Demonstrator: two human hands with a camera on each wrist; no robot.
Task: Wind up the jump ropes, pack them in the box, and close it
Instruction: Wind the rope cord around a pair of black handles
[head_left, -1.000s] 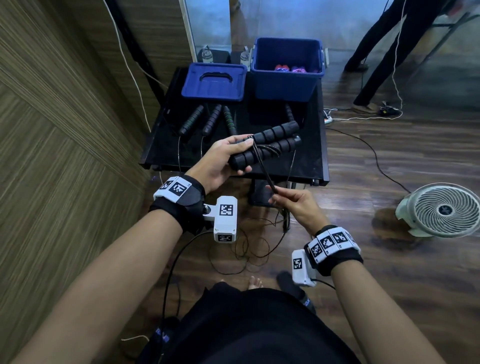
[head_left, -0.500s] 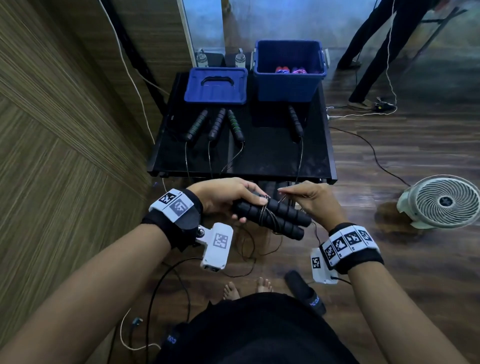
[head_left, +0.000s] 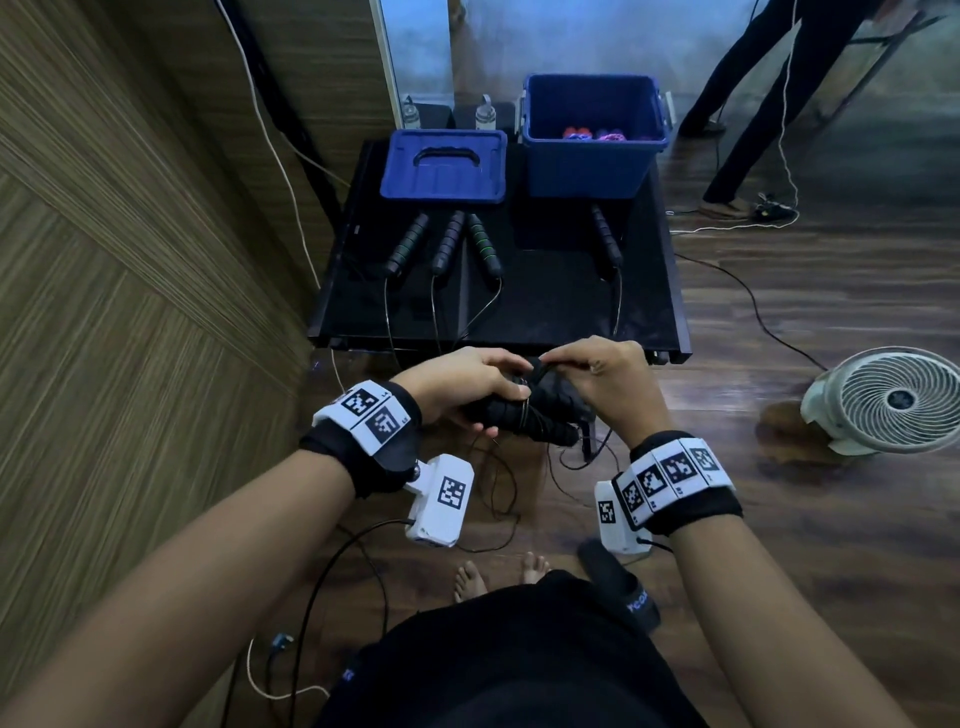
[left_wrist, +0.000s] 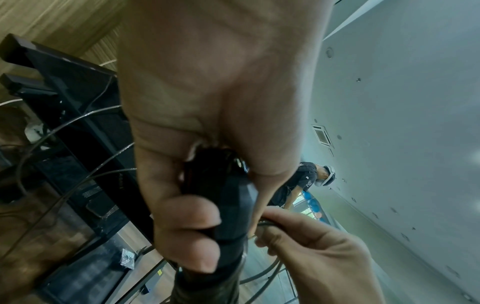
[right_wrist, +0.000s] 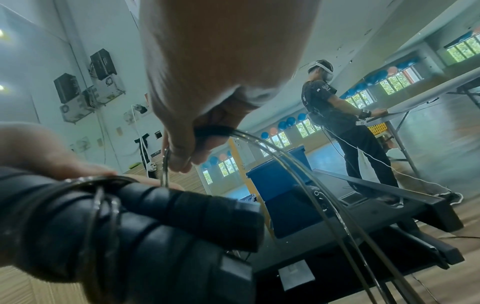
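Observation:
My left hand (head_left: 462, 382) grips two black ribbed jump-rope handles (head_left: 524, 418) held side by side, in front of the black table's near edge. A few turns of thin cord (right_wrist: 101, 197) lie round them. My right hand (head_left: 597, 371) pinches the cord (right_wrist: 215, 130) just above the handles; the rest of it hangs in loops (head_left: 498, 493) toward the floor. In the left wrist view my fingers (left_wrist: 187, 230) wrap the handles (left_wrist: 231, 216). The open blue box (head_left: 592, 137) stands at the table's back right with coloured ropes (head_left: 592, 134) inside. Its lid (head_left: 444, 166) lies to the left.
Several more black handles (head_left: 447, 244) lie on the black table (head_left: 545, 301), one (head_left: 605, 241) by the box, their cords trailing over the front edge. A white fan (head_left: 893, 400) sits on the floor at right. A wood wall runs along the left. Another person's legs (head_left: 753, 98) stand beyond.
Both hands dropped from over the table to below its near edge. The right hand came up from pulling the cord taut to the handles, laying it round them.

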